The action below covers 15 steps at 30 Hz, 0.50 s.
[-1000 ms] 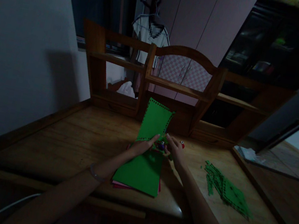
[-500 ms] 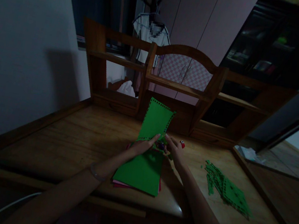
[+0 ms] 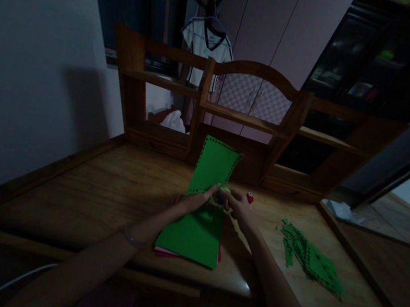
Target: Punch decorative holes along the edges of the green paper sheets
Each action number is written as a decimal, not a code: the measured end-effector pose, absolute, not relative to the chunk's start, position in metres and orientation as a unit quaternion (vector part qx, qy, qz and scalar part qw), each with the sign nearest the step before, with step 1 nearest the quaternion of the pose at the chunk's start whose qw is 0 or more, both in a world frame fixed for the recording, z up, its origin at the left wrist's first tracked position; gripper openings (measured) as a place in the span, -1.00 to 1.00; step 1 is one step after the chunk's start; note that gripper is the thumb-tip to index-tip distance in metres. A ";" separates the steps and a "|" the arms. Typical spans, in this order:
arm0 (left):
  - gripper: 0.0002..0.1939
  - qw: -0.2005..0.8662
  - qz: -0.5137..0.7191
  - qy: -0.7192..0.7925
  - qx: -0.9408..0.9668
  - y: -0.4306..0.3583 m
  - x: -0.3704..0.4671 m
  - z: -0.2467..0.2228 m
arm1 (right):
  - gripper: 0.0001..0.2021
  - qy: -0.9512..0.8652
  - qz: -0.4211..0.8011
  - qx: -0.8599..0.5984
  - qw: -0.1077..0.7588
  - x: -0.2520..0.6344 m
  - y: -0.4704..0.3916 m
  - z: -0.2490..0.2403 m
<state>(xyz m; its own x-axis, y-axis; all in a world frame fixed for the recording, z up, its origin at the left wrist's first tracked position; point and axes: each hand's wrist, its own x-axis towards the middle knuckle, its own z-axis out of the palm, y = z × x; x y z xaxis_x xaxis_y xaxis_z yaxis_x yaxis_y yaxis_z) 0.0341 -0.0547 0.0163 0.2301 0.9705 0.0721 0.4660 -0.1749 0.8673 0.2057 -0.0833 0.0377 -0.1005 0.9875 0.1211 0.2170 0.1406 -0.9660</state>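
Observation:
A green sheet point(image 3: 214, 165) with small dark marks or holes along its edges rises from a stack of green paper point(image 3: 193, 233), with pink and red sheets showing beneath. My left hand point(image 3: 198, 201) grips the sheet's lower part, thumb and fingers pressed together. Beside it, my right hand point(image 3: 236, 204) is closed around a small yellow-green and dark object point(image 3: 223, 195) at the sheet's edge; its shape is mostly hidden by the fingers. Just beyond my right hand lies a small red item point(image 3: 249, 198) with a white spot.
Green cut strips and punched pieces point(image 3: 309, 259) lie in a pile on the right of the wooden table point(image 3: 102, 193). A wooden shelf unit point(image 3: 253, 69) stands along the back edge. A white cable point(image 3: 22, 280) hangs at the front left.
My right hand has shifted slightly left, its fingers curling more around the small object, whose yellow-green part now shows more. The upright sheet has moved very slightly. My left hand has hardly moved.

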 end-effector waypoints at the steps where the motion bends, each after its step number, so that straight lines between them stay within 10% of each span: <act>1: -0.36 0.387 0.328 0.528 0.681 -0.057 0.034 0.019 | -0.56 -0.608 0.427 -0.498 0.447 0.205 -0.084 0.038; 15: -0.35 0.460 0.359 0.490 0.648 -0.063 0.037 0.025 | -0.62 -0.629 0.418 -0.466 0.462 0.203 -0.086 0.039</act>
